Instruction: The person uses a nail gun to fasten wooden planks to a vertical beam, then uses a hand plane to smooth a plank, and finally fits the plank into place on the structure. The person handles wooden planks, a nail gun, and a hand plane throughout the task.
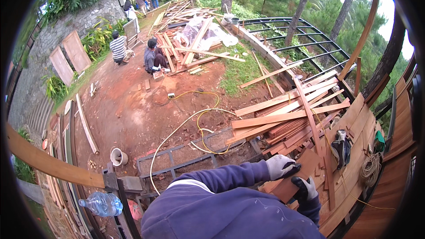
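My left hand [281,167], in a grey glove with dark fingers, is closed at the far edge of a short reddish-brown wooden board [284,190]. On the near side my right hand [306,189], gloved the same way, has its fingers curled over the board's edge. The board lies tilted between both hands, above light wooden planking [334,194]. Part of it is hidden by my sleeve and fingers. A long narrow plank [315,126] runs just beyond my hands, across a stack of sawn planks [283,121].
A dark bag-like item [341,149] and a coiled rope [370,169] lie on the right planking. A yellow cord [204,132] crosses the soil near a metal frame [177,161]. At left are a bucket [118,157] and plastic bottle [101,204]. Two people [155,57] crouch farther off.
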{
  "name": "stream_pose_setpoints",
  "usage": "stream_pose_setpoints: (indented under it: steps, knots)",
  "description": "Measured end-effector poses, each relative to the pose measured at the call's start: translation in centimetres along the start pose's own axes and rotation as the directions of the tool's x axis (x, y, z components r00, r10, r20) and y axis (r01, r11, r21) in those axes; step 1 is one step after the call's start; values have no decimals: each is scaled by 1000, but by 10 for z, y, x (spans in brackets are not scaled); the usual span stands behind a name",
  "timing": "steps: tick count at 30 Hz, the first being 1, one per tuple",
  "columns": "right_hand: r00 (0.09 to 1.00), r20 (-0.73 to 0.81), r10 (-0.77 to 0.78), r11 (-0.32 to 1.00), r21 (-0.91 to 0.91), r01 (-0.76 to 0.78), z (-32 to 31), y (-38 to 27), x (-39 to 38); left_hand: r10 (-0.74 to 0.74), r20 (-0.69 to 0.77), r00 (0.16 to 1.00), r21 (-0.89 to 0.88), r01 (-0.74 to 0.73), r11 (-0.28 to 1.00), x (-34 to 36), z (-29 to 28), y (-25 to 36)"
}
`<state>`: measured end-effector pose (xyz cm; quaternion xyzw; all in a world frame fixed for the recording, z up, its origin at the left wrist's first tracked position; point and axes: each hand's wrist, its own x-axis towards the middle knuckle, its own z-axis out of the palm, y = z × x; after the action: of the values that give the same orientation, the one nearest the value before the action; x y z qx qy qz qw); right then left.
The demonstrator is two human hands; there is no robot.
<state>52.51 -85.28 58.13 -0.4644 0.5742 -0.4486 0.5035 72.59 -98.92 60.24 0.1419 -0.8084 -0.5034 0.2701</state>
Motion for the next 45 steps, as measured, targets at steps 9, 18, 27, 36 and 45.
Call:
stream_pose_setpoints:
  steps: [9,18,27,36,45]
  knots:
    - [953,-63,297,837,497,-228,15,-31,-8,-32,-124,992,-219,4,976,21,24,-18]
    - [865,-336,374,606,794,46,21,-12,-51,-358,424,832,-782,535,319,33,79,-41]
    - [727,-455,514,784,594,-182,14,62,-117,-367,704,608,-347,746,568,18,120,-26]
    - [417,-589,692,628,777,55,86,206,-194,-726,562,397,-123,907,402,3,122,-145]
    - [-283,-792,541,644,607,-466,206,277,-330,-546,781,303,89,811,578,21,173,-145]
